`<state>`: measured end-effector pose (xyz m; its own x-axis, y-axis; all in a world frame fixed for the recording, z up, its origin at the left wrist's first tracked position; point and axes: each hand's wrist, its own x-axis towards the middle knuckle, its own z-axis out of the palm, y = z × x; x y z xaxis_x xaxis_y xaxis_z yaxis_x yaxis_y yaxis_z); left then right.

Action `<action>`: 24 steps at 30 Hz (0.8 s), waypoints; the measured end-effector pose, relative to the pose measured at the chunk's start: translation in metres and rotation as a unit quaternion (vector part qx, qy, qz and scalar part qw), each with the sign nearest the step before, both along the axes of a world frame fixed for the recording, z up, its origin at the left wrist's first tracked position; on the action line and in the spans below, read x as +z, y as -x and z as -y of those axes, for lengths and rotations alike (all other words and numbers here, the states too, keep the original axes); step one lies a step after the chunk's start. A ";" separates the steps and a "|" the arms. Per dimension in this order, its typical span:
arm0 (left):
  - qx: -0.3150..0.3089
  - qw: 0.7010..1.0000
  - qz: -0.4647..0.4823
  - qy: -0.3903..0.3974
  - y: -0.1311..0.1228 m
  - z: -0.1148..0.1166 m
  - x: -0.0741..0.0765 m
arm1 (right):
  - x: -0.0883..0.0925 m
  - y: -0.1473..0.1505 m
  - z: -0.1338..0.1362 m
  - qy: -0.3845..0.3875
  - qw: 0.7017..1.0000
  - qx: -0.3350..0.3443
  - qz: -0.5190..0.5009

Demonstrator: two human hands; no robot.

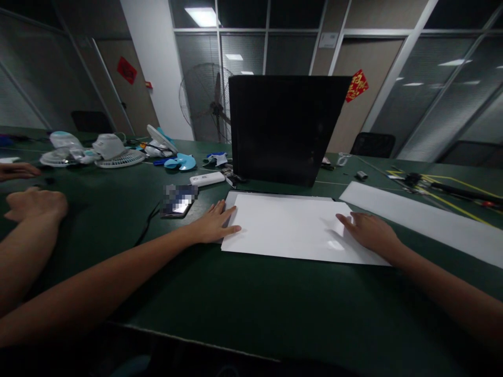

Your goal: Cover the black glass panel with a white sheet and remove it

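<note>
A glossy white sheet (286,225) lies flat on the table in front of me, with greyish layers showing along its back and left edges. My left hand (214,222) rests at its left edge, fingers stretched out and thumb over the white surface. At the right edge is my right hand (367,228), its thumb and a finger extended onto the sheet and apart; its other fingers are partly hidden. Behind the sheet stands a large black panel (288,131), upright.
Left of the sheet are a phone (178,201) and a white oblong device (207,179). Small fan parts (118,152) and a blue fan blade (181,162) sit farther back. A long white strip (424,220) lies at right. Another person's hand (37,204) rests at far left.
</note>
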<state>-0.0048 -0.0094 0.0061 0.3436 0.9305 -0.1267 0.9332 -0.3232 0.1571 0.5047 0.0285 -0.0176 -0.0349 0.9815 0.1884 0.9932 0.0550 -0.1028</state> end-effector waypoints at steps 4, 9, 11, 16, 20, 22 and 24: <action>-0.013 1.000 0.002 -0.014 0.007 -0.006 -0.007 | 0.007 0.001 -0.006 0.025 0.987 -0.055 -0.149; -0.022 0.999 0.003 -0.031 0.013 -0.013 -0.018 | 0.007 -0.015 -0.023 0.050 0.899 -0.112 -0.421; -0.022 0.999 -0.002 -0.030 0.013 -0.014 -0.019 | 0.008 -0.021 -0.025 0.066 0.889 -0.116 -0.438; -0.014 1.000 -0.006 -0.024 0.012 -0.013 -0.017 | 0.014 -0.030 -0.022 0.075 0.868 -0.127 -0.475; -0.008 1.000 -0.006 -0.026 0.011 -0.015 -0.018 | 0.013 -0.030 -0.024 0.062 0.887 -0.118 -0.442; -0.008 1.000 -0.007 -0.029 0.011 -0.017 -0.020 | 0.009 -0.030 -0.027 0.049 0.906 -0.109 -0.407; -0.011 0.999 -0.008 -0.034 0.012 -0.019 -0.022 | 0.005 -0.029 -0.030 0.017 0.932 -0.090 -0.351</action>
<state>-0.0163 0.0094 -0.0161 0.3629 0.9292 -0.0698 0.9278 -0.3534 0.1196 0.5338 0.0581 -0.0126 0.2518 0.9651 0.0714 0.6730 -0.1216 -0.7296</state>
